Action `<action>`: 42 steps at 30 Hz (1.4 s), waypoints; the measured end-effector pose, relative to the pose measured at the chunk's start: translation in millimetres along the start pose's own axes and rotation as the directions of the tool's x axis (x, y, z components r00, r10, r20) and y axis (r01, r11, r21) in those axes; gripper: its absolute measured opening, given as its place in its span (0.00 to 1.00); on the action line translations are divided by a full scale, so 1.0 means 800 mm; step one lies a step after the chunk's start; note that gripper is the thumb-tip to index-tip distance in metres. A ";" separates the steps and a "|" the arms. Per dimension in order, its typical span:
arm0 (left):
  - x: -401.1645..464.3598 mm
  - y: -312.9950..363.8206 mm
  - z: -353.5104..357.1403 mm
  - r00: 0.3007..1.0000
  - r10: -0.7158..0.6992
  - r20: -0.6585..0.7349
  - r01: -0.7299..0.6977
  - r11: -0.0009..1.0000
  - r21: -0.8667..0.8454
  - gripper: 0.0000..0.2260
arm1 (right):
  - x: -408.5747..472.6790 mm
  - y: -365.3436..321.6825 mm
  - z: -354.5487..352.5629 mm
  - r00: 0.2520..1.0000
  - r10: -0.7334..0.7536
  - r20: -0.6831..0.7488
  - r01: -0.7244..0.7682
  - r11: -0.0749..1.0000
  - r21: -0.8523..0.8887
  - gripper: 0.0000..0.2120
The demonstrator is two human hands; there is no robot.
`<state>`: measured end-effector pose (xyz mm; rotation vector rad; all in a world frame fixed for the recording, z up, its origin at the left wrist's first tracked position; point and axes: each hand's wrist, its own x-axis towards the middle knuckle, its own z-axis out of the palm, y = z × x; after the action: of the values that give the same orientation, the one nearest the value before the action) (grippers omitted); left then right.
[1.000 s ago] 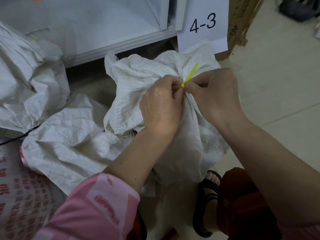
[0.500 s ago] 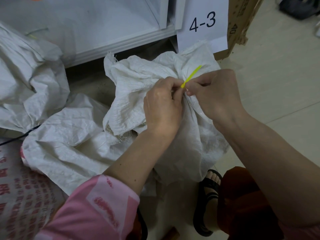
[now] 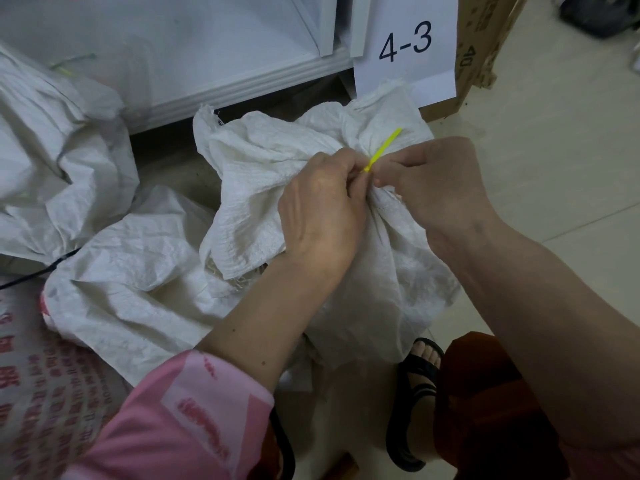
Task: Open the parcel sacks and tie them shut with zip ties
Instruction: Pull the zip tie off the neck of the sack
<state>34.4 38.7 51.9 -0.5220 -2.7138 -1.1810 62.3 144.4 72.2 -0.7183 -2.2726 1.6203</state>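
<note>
Sack (image 3: 346, 244) sits gathered under both hands, its neck bunched between them. Left hand (image 3: 322, 209) and right hand (image 3: 436, 181) pinch the yellow zip tie (image 3: 382, 150), whose free tail has barely shifted; tightening seems nearly finished.

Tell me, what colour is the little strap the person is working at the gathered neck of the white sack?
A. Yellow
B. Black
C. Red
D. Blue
A: the zip tie sticking up between the left hand and right hand, at the neck of the white sack, is bright yellow.
</note>
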 end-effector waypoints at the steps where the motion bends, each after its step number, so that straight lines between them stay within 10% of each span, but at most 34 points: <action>1: 0.000 0.002 -0.001 1.000 -0.017 -0.011 0.017 1.000 -0.004 0.04 | 0.001 0.001 0.001 1.000 -0.014 -0.001 0.014 1.000 -0.016 0.07; 6: 0.002 0.002 -0.002 0.981 -0.191 -0.042 0.190 0.981 -0.039 0.03 | 0.006 0.006 0.009 0.995 -0.096 -0.024 0.092 0.987 -0.130 0.09; 16: 0.001 -0.002 -0.001 0.993 -0.121 0.011 0.121 0.993 -0.003 0.04 | 0.001 0.001 0.007 0.999 -0.045 -0.003 0.045 0.999 -0.026 0.09; 31: -0.002 0.004 -0.004 0.988 -0.145 -0.047 0.141 0.987 -0.075 0.05 | 0.005 0.002 0.005 0.956 -0.295 -0.001 0.276 0.895 -0.351 0.08; 42: -0.003 -0.001 0.001 0.996 -0.090 -0.010 0.088 0.988 -0.129 0.02 | 0.005 -0.002 -0.001 0.994 -0.078 0.073 0.088 0.987 -0.135 0.07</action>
<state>36.2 37.8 50.2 -0.4078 -2.6862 -1.3833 58.7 146.5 73.3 -0.5995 -2.4471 1.4830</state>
